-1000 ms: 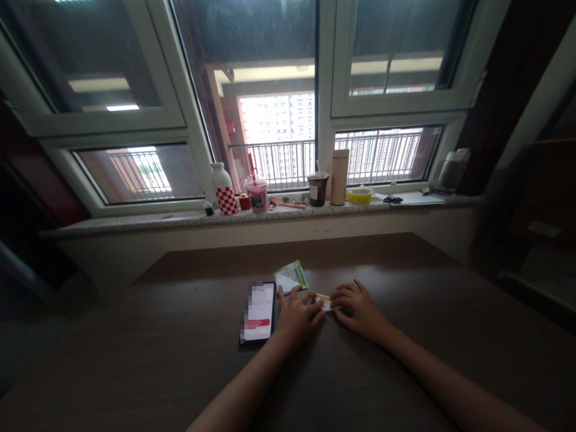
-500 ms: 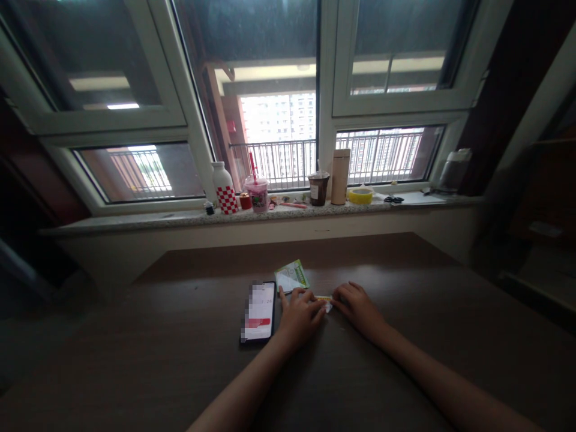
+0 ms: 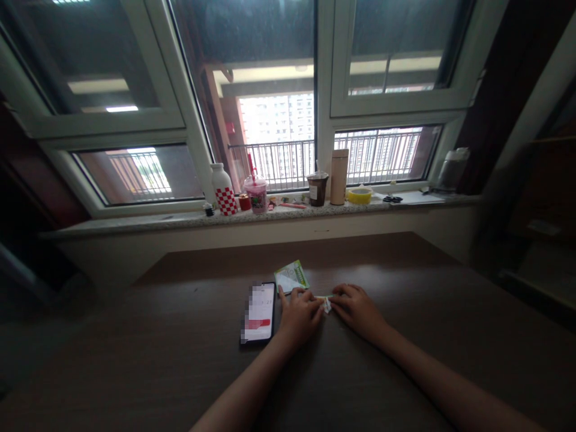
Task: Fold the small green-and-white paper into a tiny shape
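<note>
A small folded paper (image 3: 327,305), white with a thin greenish upper edge, lies on the tabletop between my two hands. The fingertips of my left hand (image 3: 300,314) press on its left end, and the hand covers that part. At the paper's right end, my right hand (image 3: 360,307) has its thumb and fingers closed on the edge. Beyond my left hand rests a flat green-and-white printed sheet or packet (image 3: 292,277). A phone (image 3: 260,313) with a lit screen lies left of my left hand, close to the wrist.
The brown table (image 3: 180,336) reaches toward a stone windowsill (image 3: 180,217). On the sill stand a checkered bottle (image 3: 224,191), a pink drink cup (image 3: 256,195), a dark drink cup (image 3: 317,189), a tan flask (image 3: 339,177), yellow tape (image 3: 359,196) and scissors (image 3: 392,199).
The paper's yellow-orange strip gives way to a pale greenish edge, with more of the white part showing below. My hands have barely shifted. The phone and printed sheet stay put.
</note>
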The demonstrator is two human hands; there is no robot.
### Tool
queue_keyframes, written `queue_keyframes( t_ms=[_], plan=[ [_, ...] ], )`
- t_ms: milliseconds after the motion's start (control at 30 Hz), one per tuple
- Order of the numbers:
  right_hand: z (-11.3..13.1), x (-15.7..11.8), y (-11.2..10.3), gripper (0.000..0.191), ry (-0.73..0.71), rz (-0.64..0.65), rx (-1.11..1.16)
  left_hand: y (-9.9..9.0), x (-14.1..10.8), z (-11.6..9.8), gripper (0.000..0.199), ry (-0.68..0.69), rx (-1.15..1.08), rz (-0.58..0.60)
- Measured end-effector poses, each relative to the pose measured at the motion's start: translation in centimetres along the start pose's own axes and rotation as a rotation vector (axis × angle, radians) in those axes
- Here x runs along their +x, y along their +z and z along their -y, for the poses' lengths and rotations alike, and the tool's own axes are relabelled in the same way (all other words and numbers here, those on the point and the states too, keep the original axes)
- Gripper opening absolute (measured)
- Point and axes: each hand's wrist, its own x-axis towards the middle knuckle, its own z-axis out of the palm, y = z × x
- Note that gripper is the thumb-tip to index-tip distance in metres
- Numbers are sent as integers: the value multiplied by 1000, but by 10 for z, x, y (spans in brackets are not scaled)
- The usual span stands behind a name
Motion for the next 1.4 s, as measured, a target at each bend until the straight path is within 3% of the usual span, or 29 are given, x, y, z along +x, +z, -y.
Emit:
queue_keyframes(
  t_ms=[533,800,1400],
  plan=[
    [13,1,-5,22,81,88,-103,6,10,1,21,4,58,-29],
    [15,1,-6,22,86,72,-93,7,13,0,18,-49,16,-21],
    [14,2,-4,23,111,99,-94,10,12,3,17,-18,15,-20]
  ],
)
